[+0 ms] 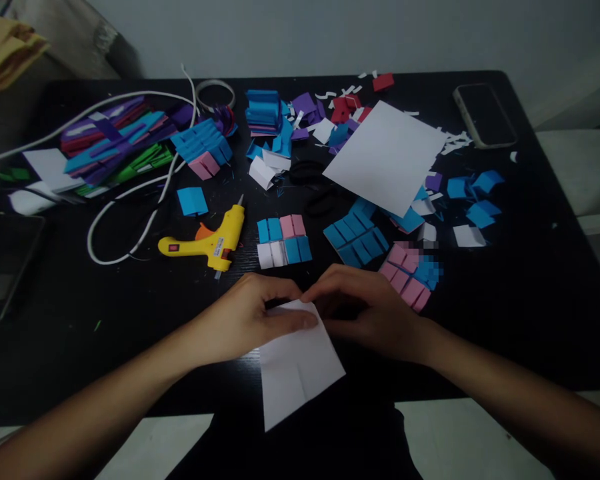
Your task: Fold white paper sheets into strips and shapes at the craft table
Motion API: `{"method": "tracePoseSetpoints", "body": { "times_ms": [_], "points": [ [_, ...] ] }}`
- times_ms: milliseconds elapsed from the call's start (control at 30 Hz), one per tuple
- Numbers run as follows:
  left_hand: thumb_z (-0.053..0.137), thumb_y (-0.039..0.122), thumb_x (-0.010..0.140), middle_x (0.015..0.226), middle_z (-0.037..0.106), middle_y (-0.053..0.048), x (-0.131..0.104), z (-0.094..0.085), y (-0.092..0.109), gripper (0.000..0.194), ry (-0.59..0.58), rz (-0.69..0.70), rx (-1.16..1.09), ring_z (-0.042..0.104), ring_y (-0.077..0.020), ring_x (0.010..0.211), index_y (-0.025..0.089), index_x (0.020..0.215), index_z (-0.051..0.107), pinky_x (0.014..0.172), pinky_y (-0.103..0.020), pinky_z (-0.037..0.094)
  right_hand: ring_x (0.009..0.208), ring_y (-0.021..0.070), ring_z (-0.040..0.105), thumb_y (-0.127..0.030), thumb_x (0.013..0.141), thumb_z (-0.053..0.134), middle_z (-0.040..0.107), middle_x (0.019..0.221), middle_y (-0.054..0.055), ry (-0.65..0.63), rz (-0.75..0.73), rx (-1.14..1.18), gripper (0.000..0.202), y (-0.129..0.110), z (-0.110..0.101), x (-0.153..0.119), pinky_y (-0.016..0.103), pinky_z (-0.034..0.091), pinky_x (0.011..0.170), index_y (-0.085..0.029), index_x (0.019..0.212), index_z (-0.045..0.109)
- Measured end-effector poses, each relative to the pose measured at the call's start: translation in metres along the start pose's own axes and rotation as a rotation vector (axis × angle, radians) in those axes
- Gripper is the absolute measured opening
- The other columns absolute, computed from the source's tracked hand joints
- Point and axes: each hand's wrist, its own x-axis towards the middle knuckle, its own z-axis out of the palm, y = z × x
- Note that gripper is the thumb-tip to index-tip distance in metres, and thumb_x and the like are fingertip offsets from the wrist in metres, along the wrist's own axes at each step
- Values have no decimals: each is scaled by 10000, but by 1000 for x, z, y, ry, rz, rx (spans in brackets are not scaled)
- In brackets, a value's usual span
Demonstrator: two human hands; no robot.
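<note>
My left hand pinches a white sheet of paper, its thumb pressed flat on the near face. The sheet is tilted and tapers toward the top, with a faint crease low down. At its top right edge, the fingers of my right hand are closed on the paper; part of that grip is hidden. Just beyond my hands lies a small panel of folded blue, pink and white paper pieces. A blue panel and a pink-and-blue panel lie beyond my right hand.
A yellow glue gun lies left of the panels, near a looped white cable. Dark-handled scissors lie partly under a large white sheet. Colored paper bundles, scraps and a phone occupy the back.
</note>
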Motion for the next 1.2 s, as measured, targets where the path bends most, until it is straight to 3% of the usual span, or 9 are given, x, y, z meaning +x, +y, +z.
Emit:
{"method": "tracePoseSetpoints", "body": {
  "times_ms": [267,567,833,1200],
  "points": [
    [656,273,896,750,647,33,0,2,-1,128,14,-4,33,586,-121,707,176,845,723,609,-233,427,810,118,724,-129,785,864,703,979,-1,5,89,56,357,0,3,1,213,594,684,-235,1107,752],
    [696,366,926,830,731,22,1,0,0,185,53,-20,-33,659,-130,771,196,910,765,660,-222,486,819,139,766,-212,801,870,788,945,1,30,162,153,336,-3,0,0,232,626,728,-230,1107,731],
    [636,407,981,761,689,14,1,-6,-2,265,18,-7,-24,609,-112,692,187,903,761,582,-205,451,819,133,770,-185,795,867,796,942,-6,50,163,153,324,-3,-1,0,225,634,735,-235,1089,740],
    [561,342,1026,711,650,13,0,-7,0,307,66,5,-75,569,-88,629,163,846,734,536,-171,422,861,165,787,-231,796,869,802,988,17,67,171,157,336,-6,-3,3,278,665,761,-232,1098,721]
  ]
}}
